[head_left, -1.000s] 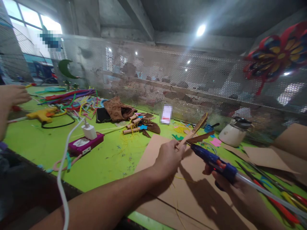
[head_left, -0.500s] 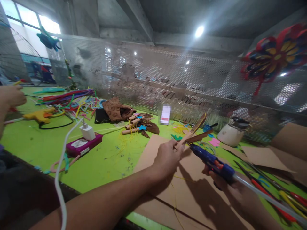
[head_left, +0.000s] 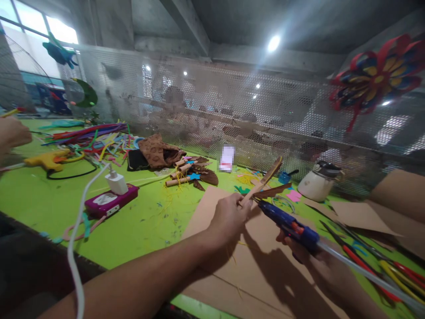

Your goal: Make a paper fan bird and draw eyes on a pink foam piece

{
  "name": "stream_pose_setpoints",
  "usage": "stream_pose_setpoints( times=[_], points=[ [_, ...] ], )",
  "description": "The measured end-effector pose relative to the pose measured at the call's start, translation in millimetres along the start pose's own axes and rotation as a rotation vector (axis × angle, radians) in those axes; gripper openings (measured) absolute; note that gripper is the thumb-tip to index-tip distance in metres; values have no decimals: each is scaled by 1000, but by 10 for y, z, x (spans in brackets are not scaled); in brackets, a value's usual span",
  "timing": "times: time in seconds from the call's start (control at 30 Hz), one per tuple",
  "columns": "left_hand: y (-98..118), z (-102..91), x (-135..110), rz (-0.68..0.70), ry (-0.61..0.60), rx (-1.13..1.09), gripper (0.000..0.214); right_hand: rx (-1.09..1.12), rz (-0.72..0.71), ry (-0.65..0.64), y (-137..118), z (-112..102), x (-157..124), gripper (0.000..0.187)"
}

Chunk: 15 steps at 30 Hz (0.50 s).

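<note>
My left hand (head_left: 229,218) is closed round a tan paper tube (head_left: 253,191) with brown pleated paper fins (head_left: 274,170) spreading from its far end. In my right hand (head_left: 300,250) is a blue hot glue gun (head_left: 288,223), a clear glue stick (head_left: 358,268) running out of its back. The gun's nozzle points at the tube, close to the base of the fins; whether it touches cannot be made out. Beneath both hands lies a sheet of brown cardboard (head_left: 209,212). Similar tubes with brown fins and a blue star (head_left: 195,176) lie together further back.
Left stand a purple power strip (head_left: 111,201) with a white plug, a yellow glue gun (head_left: 48,160) and coloured strips (head_left: 89,135). Another person's hand (head_left: 15,133) is at the far left. A white kettle (head_left: 317,181) and scissors (head_left: 357,261) are right. A perforated screen (head_left: 206,97) closes the back.
The whole view has shifted slightly, so things sit a little further left. My hands keep the same hold, with the glue gun's nozzle still close to the tube.
</note>
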<state>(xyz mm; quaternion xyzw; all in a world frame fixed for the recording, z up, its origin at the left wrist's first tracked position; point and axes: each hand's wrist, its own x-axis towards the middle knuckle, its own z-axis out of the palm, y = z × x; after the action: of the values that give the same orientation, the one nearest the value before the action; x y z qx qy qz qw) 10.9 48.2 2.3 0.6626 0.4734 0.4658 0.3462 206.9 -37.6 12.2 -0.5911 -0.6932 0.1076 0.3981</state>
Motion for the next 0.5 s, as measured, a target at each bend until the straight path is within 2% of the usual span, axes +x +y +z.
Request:
stream_pose_setpoints(
  times=[0.13, 0.23, 0.33, 0.5],
  points=[
    [-7, 16, -8, -16, -12, -28, 29, -6, -9, 27, 87, -15, 27, 34],
    [-1, 20, -17, -29, -21, -63, 30, -17, -17, -29, 125, -34, 41, 35],
    [12, 10, -17, -14, -11, -43, 29, -33, -9, -47, 91, -35, 24, 38],
    [25, 6, -11, -14, -7, -52, 29, -21, 48, -6, -11, -17, -7, 41]
  ],
)
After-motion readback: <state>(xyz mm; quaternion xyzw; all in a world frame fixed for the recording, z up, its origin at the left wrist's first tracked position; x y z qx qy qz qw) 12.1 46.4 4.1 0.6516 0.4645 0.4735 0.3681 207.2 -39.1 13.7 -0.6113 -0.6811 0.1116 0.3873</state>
